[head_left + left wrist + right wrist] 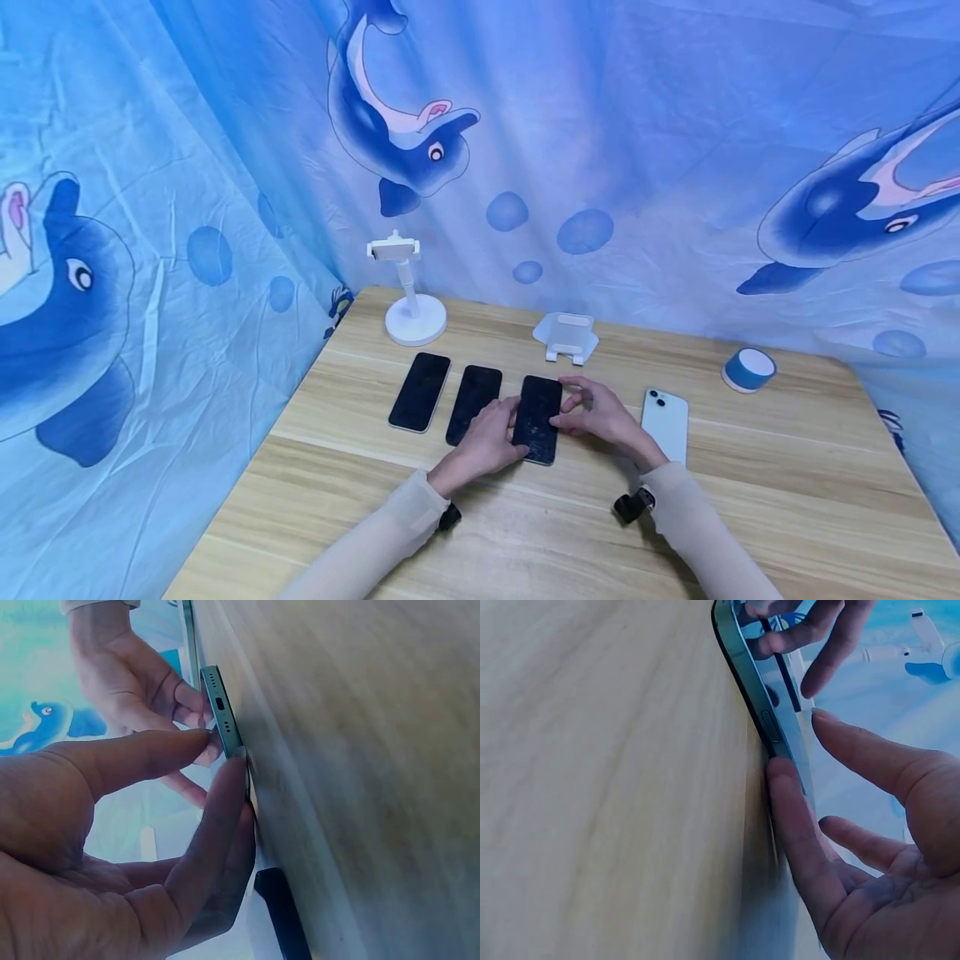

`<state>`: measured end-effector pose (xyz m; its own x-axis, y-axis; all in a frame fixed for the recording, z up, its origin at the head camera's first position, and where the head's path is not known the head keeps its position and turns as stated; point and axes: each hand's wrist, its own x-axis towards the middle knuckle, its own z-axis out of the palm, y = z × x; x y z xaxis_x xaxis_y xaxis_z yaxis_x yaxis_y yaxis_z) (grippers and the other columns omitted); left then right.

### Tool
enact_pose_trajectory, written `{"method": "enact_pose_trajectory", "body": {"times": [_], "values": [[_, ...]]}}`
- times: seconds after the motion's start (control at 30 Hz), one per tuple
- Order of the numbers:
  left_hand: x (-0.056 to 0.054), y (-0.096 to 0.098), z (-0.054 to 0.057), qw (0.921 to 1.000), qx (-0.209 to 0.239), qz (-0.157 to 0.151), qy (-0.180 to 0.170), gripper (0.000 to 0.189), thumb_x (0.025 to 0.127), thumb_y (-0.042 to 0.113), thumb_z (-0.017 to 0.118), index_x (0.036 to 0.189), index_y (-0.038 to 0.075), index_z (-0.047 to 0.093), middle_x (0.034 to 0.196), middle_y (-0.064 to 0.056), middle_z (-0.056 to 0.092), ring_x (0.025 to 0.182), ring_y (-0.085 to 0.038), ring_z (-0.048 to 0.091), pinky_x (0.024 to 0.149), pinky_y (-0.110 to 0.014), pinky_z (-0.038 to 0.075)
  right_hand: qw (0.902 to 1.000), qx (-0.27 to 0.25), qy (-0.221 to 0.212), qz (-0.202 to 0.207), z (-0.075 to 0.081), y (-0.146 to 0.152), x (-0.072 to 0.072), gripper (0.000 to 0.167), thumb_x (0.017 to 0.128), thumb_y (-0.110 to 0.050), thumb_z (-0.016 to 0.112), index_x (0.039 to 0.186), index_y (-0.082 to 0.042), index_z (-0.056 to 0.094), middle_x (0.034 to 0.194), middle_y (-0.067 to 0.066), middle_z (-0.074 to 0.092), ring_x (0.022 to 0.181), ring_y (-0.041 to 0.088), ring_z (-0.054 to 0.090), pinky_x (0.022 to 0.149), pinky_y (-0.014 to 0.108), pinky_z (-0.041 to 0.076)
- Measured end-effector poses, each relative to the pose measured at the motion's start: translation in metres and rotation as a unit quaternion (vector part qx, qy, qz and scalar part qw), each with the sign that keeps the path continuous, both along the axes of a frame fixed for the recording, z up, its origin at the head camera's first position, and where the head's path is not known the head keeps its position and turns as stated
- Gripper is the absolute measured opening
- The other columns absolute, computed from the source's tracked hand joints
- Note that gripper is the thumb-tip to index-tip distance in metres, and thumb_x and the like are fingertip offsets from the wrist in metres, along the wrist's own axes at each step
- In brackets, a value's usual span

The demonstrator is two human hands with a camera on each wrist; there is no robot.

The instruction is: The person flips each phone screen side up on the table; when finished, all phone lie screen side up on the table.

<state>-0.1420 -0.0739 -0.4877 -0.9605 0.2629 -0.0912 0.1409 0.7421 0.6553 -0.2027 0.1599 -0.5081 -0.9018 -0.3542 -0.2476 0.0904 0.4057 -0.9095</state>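
A black-screened smartphone [537, 421] lies face up between my hands at the middle of the table. My left hand [487, 437] pinches its lower left part; in the left wrist view the thumb is on the screen side and a finger at the edge beside the charging port. From the right, my right hand [597, 410] touches the phone's long side. The right wrist view shows one fingertip [782, 769] against that edge near a side button, the thumb raised apart from it. A second dark smartphone [474, 404] lies just left of my left hand.
Another dark smartphone [420, 392] lies further left. A pale blue smartphone [666, 425] lies back up, partly under my right forearm. Behind stand a white round-based phone stand [416, 320], a white folding stand [570, 335] and a blue-and-white cylinder [748, 370]. A dolphin-print curtain [660, 167] borders the wooden table [795, 467].
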Motion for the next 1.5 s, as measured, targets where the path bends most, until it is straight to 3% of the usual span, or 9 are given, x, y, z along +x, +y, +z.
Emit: {"method": "enact_pose_trajectory", "body": {"times": [0.17,0.43,0.53,0.67,0.77,1.07,1.23,1.5], "values": [[0.001,0.005,0.001,0.9998,-0.017,-0.003,0.014,0.083,0.084,0.025,0.087,0.153,0.003,0.047,0.127,-0.017,0.064,0.115,-0.033,0.063,0.103,-0.054,0.05,0.9996,0.017,0.012,0.022,0.005,0.011,0.009,0.078,0.09,-0.019,0.082,0.157,-0.009,0.043,0.117,0.019,0.066,0.088,0.021,0.071,0.075,0.037,0.062],[0.001,0.018,0.006,0.9987,-0.027,-0.013,0.041,0.079,0.088,0.032,0.084,0.154,0.009,0.048,0.135,-0.018,0.059,0.116,-0.036,0.065,0.099,-0.053,0.054,0.9985,0.015,0.023,0.047,0.009,0.031,0.021,0.071,0.097,-0.022,0.076,0.157,-0.005,0.042,0.125,0.024,0.063,0.095,0.024,0.071,0.078,0.04,0.063],[0.0,0.024,0.007,0.9982,-0.019,-0.026,0.051,0.077,0.088,0.031,0.084,0.154,0.01,0.049,0.133,-0.015,0.061,0.112,-0.029,0.065,0.096,-0.046,0.054,0.999,0.021,0.018,0.036,0.009,0.039,0.026,0.069,0.097,-0.025,0.075,0.156,-0.008,0.044,0.125,0.022,0.064,0.096,0.023,0.071,0.078,0.038,0.062],[-0.001,0.034,0.005,0.9965,-0.011,-0.048,0.068,0.075,0.089,0.03,0.084,0.153,0.009,0.05,0.125,-0.011,0.061,0.091,-0.016,0.06,0.078,-0.029,0.052,0.9992,0.027,0.019,0.021,0.01,0.05,0.032,0.067,0.097,-0.025,0.075,0.155,-0.008,0.045,0.125,0.022,0.064,0.094,0.023,0.072,0.076,0.037,0.062],[0.0,0.042,0.003,0.9945,-0.005,-0.066,0.081,0.073,0.089,0.03,0.083,0.151,0.009,0.052,0.123,-0.01,0.061,0.084,-0.01,0.055,0.072,-0.023,0.048,0.9991,0.028,0.028,0.017,0.011,0.059,0.036,0.067,0.097,-0.024,0.075,0.154,-0.005,0.045,0.125,0.024,0.065,0.092,0.024,0.073,0.075,0.037,0.062],[0.005,0.068,0.0,0.99,0.013,-0.106,0.093,0.066,0.089,0.03,0.083,0.147,0.012,0.056,0.117,-0.008,0.064,0.086,-0.007,0.053,0.076,-0.023,0.046,0.9989,0.026,0.036,-0.015,0.011,0.085,0.045,0.065,0.098,-0.022,0.074,0.153,-0.004,0.046,0.125,0.025,0.065,0.09,0.026,0.074,0.075,0.036,0.062],[0.007,0.081,-0.001,0.9858,-0.013,-0.134,0.1,0.058,0.093,0.034,0.079,0.144,0.014,0.06,0.122,-0.005,0.064,0.099,-0.01,0.06,0.085,-0.026,0.051,0.9978,0.031,0.043,-0.041,0.009,0.098,0.047,0.062,0.099,-0.023,0.073,0.152,-0.003,0.047,0.125,0.025,0.066,0.09,0.022,0.073,0.074,0.034,0.062],[0.012,0.104,-0.005,0.9705,-0.073,-0.191,0.128,0.054,0.095,0.04,0.074,0.142,0.017,0.062,0.132,-0.001,0.061,0.118,-0.016,0.059,0.101,-0.027,0.049,0.9941,0.045,0.063,-0.076,0.007,0.117,0.053,0.055,0.101,-0.024,0.07,0.148,-0.002,0.051,0.124,0.026,0.066,0.088,0.019,0.073,0.073,0.031,0.061]]}}
